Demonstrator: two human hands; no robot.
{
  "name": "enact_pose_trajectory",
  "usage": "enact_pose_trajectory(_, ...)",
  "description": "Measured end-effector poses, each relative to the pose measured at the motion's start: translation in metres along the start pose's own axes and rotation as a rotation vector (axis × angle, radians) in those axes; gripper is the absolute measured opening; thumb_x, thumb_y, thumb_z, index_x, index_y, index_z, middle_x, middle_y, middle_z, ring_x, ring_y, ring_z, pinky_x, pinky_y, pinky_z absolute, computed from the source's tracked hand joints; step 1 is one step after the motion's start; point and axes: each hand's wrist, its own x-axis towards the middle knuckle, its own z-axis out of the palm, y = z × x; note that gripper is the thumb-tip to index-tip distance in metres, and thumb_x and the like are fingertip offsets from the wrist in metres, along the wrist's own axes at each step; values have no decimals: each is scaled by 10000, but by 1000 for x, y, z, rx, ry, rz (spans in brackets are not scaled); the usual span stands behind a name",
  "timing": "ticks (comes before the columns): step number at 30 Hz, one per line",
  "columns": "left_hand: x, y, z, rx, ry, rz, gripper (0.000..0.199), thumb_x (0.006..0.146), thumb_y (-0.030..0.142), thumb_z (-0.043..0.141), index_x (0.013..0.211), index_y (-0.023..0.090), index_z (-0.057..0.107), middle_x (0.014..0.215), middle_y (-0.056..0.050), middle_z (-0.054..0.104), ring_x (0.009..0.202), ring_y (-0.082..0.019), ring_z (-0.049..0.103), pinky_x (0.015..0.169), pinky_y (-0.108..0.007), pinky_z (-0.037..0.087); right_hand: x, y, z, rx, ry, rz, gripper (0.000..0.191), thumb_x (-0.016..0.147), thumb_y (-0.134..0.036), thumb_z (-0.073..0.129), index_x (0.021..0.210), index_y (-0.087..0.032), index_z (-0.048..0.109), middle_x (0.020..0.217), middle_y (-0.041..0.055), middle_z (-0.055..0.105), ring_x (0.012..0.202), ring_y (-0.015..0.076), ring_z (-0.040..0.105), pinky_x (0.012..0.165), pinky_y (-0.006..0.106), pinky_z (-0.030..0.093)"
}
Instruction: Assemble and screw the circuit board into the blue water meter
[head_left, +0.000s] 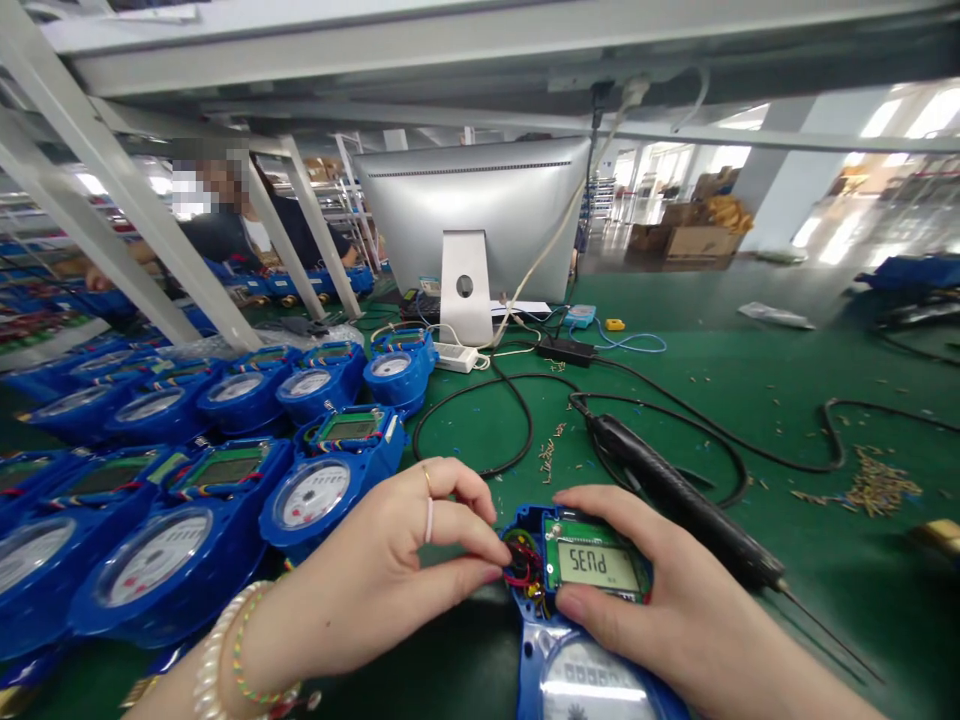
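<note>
Rows of blue round-dialled water meters (225, 470) crowd the green table (750, 400) to the left; a black pen-shaped electric screwdriver (682, 490) lies just right. Front and centre sits an open blue plastic water meter (559, 640), its green display board (595, 560) reading "PU35". The left hand (390, 580) pinches red wires (519, 570); the right hand (660, 590) clasps the board.

Under your hands: glossy blue plastic meter (559, 650) with glass-smooth display (594, 564), matt green mat (750, 400), matt black screwdriver (675, 480), brushed silver metal monitor back (480, 215), heaped shiny brass screws (874, 487).
</note>
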Motion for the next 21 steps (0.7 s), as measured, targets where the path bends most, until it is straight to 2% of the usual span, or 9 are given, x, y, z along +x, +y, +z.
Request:
enact_pose_trajectory(2,6,4,-7,20,-12,-14,147,837,146,622,839,268,705,891,44,590,814,-81,593,754,-166,440,0,-1,-1,-4,-1,-14,406,733,-259,693,1119,-259,566,1112,-16,582,1023,190,545,904,299,452)
enact_pose_trajectory(5,22,5,-12,82,-28,-108,125,868,194,583,864,263,687,823,54,625,753,-100,591,675,-187,427,-1,0,-1,-14,1,-23,409,742,-255,691,1131,-259,564,1123,-14,581,1025,189,549,920,308,452)
enact_pose_trajectory(7,34,5,-12,151,-119,-139,109,862,213,590,854,258,690,798,52,632,732,-116,587,650,-200,412,0,0,0,-15,13,-27,427,732,-263,702,1138,-245,572,1126,6,583,1021,203,556,914,316,465)
enact_pose_trajectory(12,51,13,-8,270,-447,-118,23,789,243,691,771,240,705,784,44,660,721,-129,602,639,-200,392,2,-2,2,-33,96,-74,497,680,-323,748,1139,-200,605,1042,56,619,979,248,588,877,334,502)
enact_pose_trajectory(16,55,21,-10,309,-553,-105,53,786,243,689,742,214,686,738,46,659,673,-114,596,574,-186,365,3,-4,1,-59,109,-89,507,675,-339,751,1141,-200,608,1015,57,625,974,253,591,883,344,502)
enact_pose_trajectory(21,64,26,-12,358,-674,-111,70,782,214,664,716,189,673,591,54,622,510,-89,524,441,-185,287,2,-3,1,-43,87,-95,478,688,-303,732,1136,-198,602,1036,59,618,986,251,582,878,341,497)
